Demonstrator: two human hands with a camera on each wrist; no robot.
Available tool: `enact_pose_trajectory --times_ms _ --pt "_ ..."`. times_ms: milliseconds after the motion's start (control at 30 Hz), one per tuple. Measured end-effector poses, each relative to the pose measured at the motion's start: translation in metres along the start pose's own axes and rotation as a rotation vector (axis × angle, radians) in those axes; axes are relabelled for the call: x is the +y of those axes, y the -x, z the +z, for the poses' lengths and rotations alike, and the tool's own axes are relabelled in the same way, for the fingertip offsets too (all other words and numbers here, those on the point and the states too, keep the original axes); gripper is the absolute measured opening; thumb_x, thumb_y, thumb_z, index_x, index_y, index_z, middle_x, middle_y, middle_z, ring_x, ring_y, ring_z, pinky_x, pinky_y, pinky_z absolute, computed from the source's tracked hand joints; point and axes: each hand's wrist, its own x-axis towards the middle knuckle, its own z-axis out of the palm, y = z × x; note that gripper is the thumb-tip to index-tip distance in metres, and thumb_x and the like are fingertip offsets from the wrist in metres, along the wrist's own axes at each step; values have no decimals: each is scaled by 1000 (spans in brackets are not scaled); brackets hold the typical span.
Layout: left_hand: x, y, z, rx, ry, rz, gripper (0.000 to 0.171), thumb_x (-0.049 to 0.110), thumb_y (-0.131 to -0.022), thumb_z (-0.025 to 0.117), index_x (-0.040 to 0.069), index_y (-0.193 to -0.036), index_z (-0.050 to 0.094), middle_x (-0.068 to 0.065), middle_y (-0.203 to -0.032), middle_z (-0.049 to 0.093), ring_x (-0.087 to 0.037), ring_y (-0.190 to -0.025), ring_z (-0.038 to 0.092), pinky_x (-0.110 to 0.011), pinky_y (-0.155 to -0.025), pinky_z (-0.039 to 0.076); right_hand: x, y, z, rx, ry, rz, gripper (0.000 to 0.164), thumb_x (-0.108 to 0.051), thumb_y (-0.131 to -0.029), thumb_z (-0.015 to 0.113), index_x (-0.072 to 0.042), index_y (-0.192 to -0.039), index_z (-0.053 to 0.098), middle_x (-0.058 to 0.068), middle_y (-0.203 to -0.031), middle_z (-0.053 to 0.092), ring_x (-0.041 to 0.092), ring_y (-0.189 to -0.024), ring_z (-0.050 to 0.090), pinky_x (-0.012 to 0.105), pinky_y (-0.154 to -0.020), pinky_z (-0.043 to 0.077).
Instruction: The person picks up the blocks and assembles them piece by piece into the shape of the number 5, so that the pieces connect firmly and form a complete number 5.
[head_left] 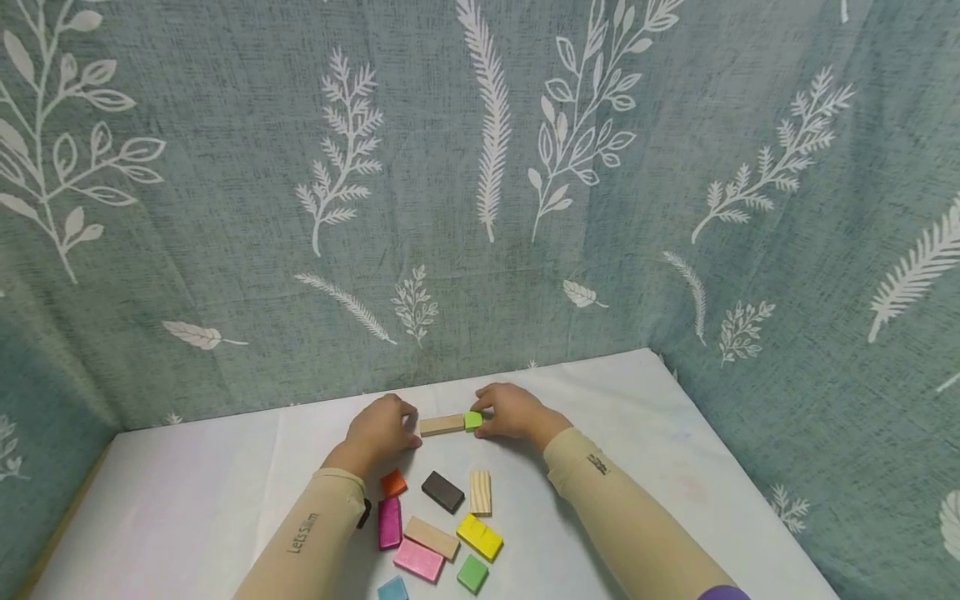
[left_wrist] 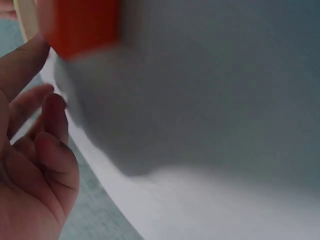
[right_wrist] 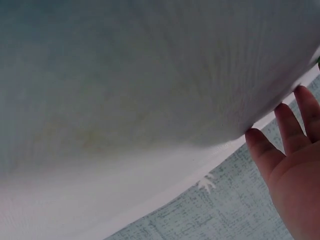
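In the head view, a plain wooden block [head_left: 442,426] lies end to end with a light green block [head_left: 472,421] near the back of the table. My right hand [head_left: 513,412] pinches the green block between thumb and fingers. At the wooden block's left end is my left hand [head_left: 378,429], thumb on the near side and forefinger on the far side; whether they press it cannot be made out. The left wrist view has an orange block [left_wrist: 90,25] close to the left hand [left_wrist: 37,165]. Only part of the right hand [right_wrist: 295,165] shows in the right wrist view.
Between the forearms lie several blocks: dark brown [head_left: 442,492], striped wooden [head_left: 481,493], magenta [head_left: 389,523], plain wooden [head_left: 432,538], yellow [head_left: 480,537], pink [head_left: 418,561], green [head_left: 472,574] and blue [head_left: 392,589]. A patterned curtain [head_left: 450,275] hangs behind the white table [head_left: 202,492].
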Motion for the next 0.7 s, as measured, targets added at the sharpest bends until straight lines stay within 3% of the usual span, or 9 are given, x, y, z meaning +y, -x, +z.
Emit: enact_pose_trajectory --times_ms 67,300,467,600,700 --pt "-5 0 0 8 7 7 39 25 -76 89 14 -112 78 -10 -119 68 -31 -114 65 -49 -98 54 0 0 -1 -3 1 9 40 -36 -83 84 -19 -118 77 3 -141 63 22 -133 56 40 -113 44" --pt "-6 -2 3 29 19 56 27 22 -79 87 15 -104 80 -6 -110 69 -26 -105 67 -46 -91 57 0 -4 1 -10 23 20 43 -37 -84 83 -21 -122 75 1 -141 62 22 -133 56 40 -112 45" --pt "-7 2 0 22 24 60 38 25 -79 87 12 -113 78 -9 -118 70 -30 -112 66 -48 -97 54 -1 -1 1 -30 -9 47 61 -40 -82 83 -21 -137 65 0 -146 58 22 -137 53 40 -115 42" --pt "-17 22 -7 41 68 94 50 28 -85 81 5 -128 69 -16 -132 64 -36 -123 62 -53 -104 49 1 12 -4 -53 -66 65 84 -43 -80 85 -19 -151 48 2 -152 53 24 -142 48 41 -119 38" --pt "-28 46 -14 65 107 91 45 29 -89 77 3 -125 70 -16 -132 64 -32 -111 67 -52 -98 53 8 28 -11 -95 -87 89 86 -41 -82 84 -17 -154 44 4 -155 49 25 -145 44 42 -121 35"
